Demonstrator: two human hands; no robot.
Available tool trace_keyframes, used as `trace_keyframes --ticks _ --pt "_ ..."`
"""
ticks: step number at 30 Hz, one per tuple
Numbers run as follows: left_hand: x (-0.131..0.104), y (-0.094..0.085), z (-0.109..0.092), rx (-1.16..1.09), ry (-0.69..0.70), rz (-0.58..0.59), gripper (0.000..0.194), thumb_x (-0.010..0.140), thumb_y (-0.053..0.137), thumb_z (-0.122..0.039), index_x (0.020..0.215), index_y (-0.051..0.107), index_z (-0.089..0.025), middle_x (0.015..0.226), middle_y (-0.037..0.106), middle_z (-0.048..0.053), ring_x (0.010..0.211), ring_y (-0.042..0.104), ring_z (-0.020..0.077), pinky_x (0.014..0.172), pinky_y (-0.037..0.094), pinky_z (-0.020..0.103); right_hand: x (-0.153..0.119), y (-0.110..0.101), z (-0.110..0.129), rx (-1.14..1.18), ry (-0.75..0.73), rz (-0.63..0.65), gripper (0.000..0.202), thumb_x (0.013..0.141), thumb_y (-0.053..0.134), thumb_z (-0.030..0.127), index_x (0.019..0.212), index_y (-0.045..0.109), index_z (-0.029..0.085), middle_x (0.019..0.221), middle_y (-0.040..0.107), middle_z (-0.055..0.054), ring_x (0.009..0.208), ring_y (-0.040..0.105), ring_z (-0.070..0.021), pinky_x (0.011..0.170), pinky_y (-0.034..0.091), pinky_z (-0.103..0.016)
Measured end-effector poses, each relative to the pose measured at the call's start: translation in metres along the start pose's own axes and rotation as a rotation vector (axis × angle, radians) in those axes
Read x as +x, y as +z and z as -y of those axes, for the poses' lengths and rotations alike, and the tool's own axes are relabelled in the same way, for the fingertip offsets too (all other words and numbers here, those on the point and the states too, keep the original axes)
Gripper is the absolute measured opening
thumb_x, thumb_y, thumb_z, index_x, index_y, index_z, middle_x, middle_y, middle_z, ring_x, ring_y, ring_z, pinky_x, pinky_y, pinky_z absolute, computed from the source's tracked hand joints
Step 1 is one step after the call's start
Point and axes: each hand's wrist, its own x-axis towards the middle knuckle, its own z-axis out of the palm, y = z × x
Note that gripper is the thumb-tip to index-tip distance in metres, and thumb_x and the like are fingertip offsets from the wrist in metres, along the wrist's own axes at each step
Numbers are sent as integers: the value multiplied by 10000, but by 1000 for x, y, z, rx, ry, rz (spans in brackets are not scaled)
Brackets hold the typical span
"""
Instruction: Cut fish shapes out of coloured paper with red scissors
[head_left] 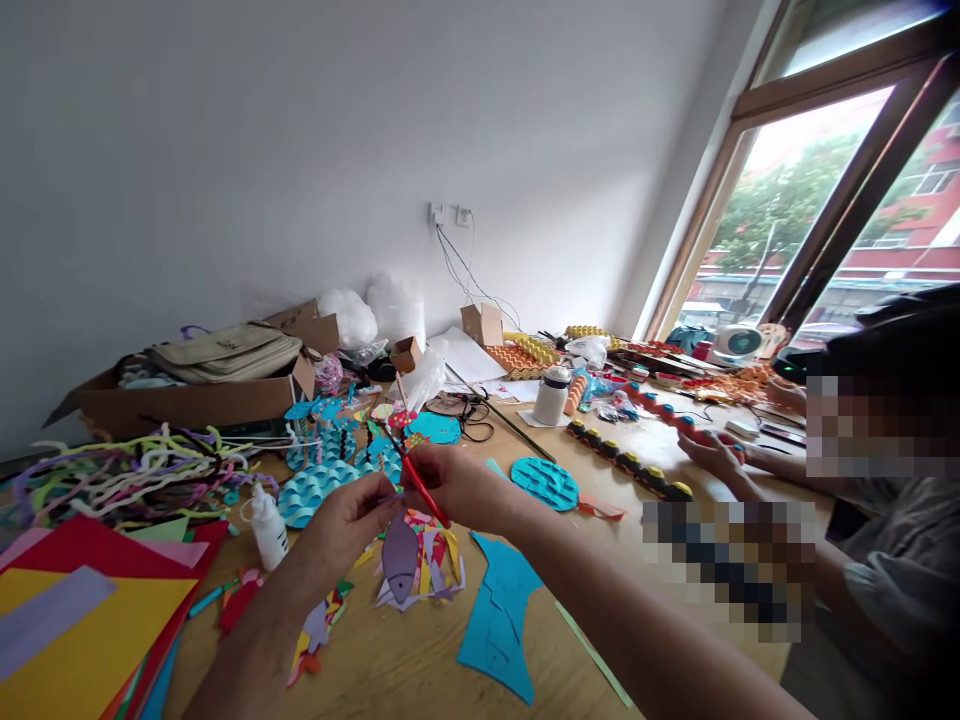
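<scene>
My right hand (450, 485) is closed around a pair of red-handled scissors (424, 490), whose blades point up and away to the left. Beside it my left hand (356, 520) pinches the upper end of a purple paper fish (401, 555), which hangs head down with a dark eye near its lower tip. Behind the fish lie several coloured paper scraps (435, 560) in yellow, red and white. A blue paper piece with cut edges (496, 620) rests on the table to the right of them.
A white glue bottle (268, 528) stands left of my left arm, near coloured paper sheets (112, 640) and fuzzy craft stems (142, 480). Blue wavy paper discs (544, 483) and a white jar (552, 397) are farther back. At right, a co-worker's hands (716, 455) hold an orange-and-blue strip.
</scene>
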Motion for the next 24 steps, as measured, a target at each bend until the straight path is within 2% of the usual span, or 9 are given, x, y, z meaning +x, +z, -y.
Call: trace_keyframes --ticks 5,9,11,14,16,24 --pt "-8 2 -11 1 20 -14 261 757 554 -405 604 516 -196 591 417 -45 595 390 143 553 317 239 -4 -1 4 72 -15 -34 125 590 612 111 677 534 155 572 486 53 539 423 -81 493 328 -191" --pt "-15 5 -24 -21 29 -107 269 787 494 -439 651 532 -210 652 456 -28 665 426 160 606 350 243 -8 -1 10 191 -20 -175 142 589 598 144 682 493 164 588 463 60 545 421 -78 495 332 -191" --pt "-15 7 -25 -53 8 -95 239 752 543 -438 699 549 -206 660 460 -35 655 418 148 592 350 234 -10 0 11 256 -16 -250 158 599 604 190 703 486 169 610 477 53 560 440 -86 500 344 -198" --pt "-10 9 -20 -103 -24 -25 267 669 623 -443 691 536 -190 599 427 -60 564 372 117 517 323 216 -13 4 9 330 -9 -340 189 607 617 235 734 494 171 628 490 46 569 450 -92 508 355 -207" --pt "-6 9 -13 -107 -27 -28 285 639 643 -444 647 526 -185 562 404 -70 529 346 104 492 299 208 -15 6 5 376 3 -371 205 607 634 256 739 502 172 612 481 52 540 432 -85 498 349 -209" --pt "8 4 7 -108 -33 -205 293 556 677 -457 618 579 -188 551 484 -55 539 411 121 507 325 210 -16 8 -9 485 75 -363 226 571 647 268 712 497 175 572 469 64 478 412 -74 451 317 -204"
